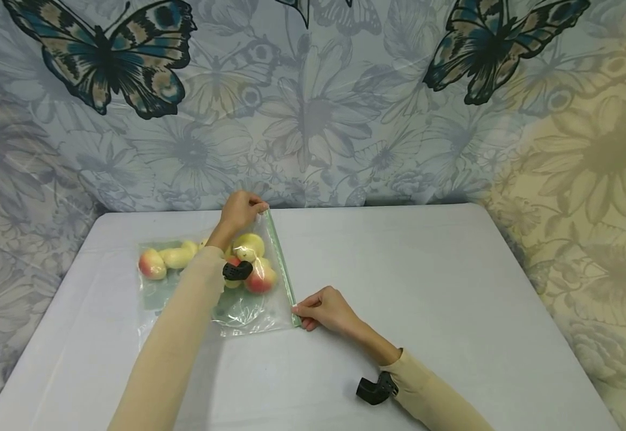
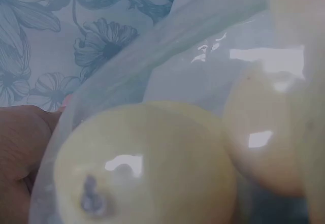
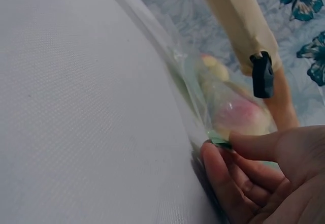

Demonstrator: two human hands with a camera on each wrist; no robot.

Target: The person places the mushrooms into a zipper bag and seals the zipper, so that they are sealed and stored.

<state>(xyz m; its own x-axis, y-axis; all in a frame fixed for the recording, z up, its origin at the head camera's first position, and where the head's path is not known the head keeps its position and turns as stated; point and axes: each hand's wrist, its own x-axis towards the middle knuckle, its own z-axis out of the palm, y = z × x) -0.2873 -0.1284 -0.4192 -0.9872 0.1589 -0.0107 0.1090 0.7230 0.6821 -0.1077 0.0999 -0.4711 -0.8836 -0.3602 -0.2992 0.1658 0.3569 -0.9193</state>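
A clear zip-lock bag (image 1: 259,317) lies on the table with its green zip strip (image 1: 282,266) along the right side. Several yellow fruits show through the plastic, among them a red-blushed fruit (image 1: 261,276) and a round yellow fruit with a stem (image 2: 147,168). At the strip's far end, my left hand (image 1: 240,211) pinches the bag's corner between thumb and fingers. My right hand (image 1: 326,309) pinches the near end of the strip, thumb against forefinger, as the right wrist view shows close up. The left forearm covers part of the bag and fruit.
The white-covered table (image 1: 426,269) stretches to the right of the bag. Behind it hangs a fabric backdrop (image 1: 313,120) printed with flowers and butterflies. A black wrist camera is strapped to each sleeve, the right one (image 1: 376,389) low over the table.
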